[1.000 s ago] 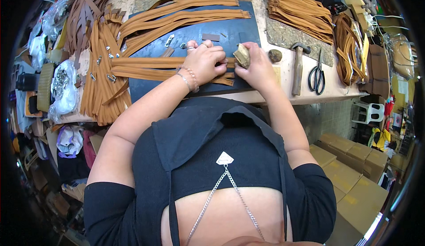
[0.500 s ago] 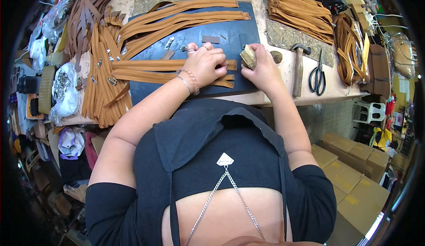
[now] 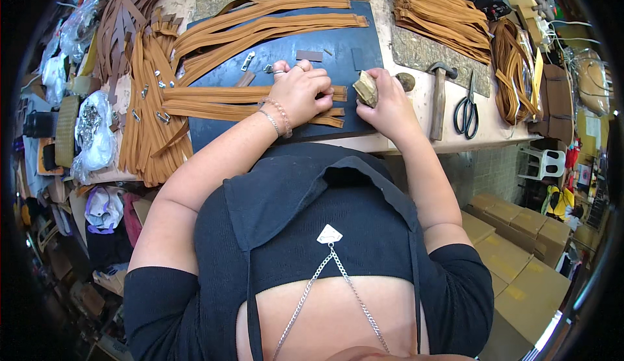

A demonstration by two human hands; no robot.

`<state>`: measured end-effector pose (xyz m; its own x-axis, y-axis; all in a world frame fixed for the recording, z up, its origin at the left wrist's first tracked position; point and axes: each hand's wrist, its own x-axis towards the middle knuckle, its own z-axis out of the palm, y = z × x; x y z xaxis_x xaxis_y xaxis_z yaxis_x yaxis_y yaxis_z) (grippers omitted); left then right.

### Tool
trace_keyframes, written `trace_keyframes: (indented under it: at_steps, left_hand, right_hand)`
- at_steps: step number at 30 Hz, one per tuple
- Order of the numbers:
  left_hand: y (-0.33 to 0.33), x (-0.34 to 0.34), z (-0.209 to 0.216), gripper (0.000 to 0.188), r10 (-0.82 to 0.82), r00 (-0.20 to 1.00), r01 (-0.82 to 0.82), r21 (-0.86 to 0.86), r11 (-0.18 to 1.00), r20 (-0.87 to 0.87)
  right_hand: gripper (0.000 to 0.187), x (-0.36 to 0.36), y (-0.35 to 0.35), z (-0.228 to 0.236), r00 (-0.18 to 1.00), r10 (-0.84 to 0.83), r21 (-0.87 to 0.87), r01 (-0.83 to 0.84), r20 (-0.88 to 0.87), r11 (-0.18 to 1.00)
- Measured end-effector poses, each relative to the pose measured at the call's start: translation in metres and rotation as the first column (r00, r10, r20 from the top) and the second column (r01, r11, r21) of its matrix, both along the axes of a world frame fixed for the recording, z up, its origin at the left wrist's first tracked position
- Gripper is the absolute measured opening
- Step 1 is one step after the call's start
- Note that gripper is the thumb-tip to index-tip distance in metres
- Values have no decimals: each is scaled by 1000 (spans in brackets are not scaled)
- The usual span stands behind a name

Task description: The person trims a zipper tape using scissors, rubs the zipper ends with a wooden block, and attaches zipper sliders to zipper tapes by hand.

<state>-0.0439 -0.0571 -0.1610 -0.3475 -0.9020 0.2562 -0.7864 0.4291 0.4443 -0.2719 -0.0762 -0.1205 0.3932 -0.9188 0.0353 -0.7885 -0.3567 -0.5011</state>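
Cluttered workshop space surrounds a pale worktable (image 3: 487, 130), on which lies a dark board (image 3: 338, 46). Over the board's right side, just beyond the ends of two tan zipper-like strips, is a rough yellowish-brown block (image 3: 365, 89), grasped between the thumb and fingers of the right hand (image 3: 388, 101). Those strips, an upper one (image 3: 221, 93) and a lower one (image 3: 227, 109), run side by side across the board and pass beneath the left hand (image 3: 301, 91). Its fingers are curled inward over the strips; whether they pinch anything cannot be told, as the fingertips are hidden. Beyond it lie a small brown rectangle (image 3: 309, 55) and a metal piece (image 3: 248, 61), and farther back more tan strips (image 3: 273, 26) stretch across the board. Just beside the right hand sits a round dark lump (image 3: 405, 81), followed rightward by a hammer (image 3: 438, 104) and black-handled scissors (image 3: 465, 117). Toward the left, a loose tan pile (image 3: 146, 146) spreads past the board, near a clear plastic bag (image 3: 96, 130). Off the table at the right are a white stool (image 3: 551, 164) and cardboard boxes (image 3: 530, 289).
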Motion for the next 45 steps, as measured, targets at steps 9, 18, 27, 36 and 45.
trace_keyframes:
  at_steps: [9,18,27,36,45]
  left_hand:
    - [-3,1,-3,14,3,999,-6,-76,997,-34]
    - [-2,1,-3,13,1,1000,-1,-67,998,3]
    - [0,2,-1,14,10,1000,-10,-5,1000,-14]
    - [-3,-1,-2,11,3,999,-5,-57,998,-36]
    - [-1,1,2,14,-11,1000,9,-67,998,-28]
  right_hand:
    - [60,24,-3,-7,995,42,4,-42,86,999]
    - [57,21,-5,8,992,102,-81,-96,78,992]
    - [58,5,-2,2,999,33,41,-34,26,999]
    - [59,25,-10,-12,993,36,-66,-28,117,997]
    - [60,15,-5,-5,988,96,-158,-76,123,985]
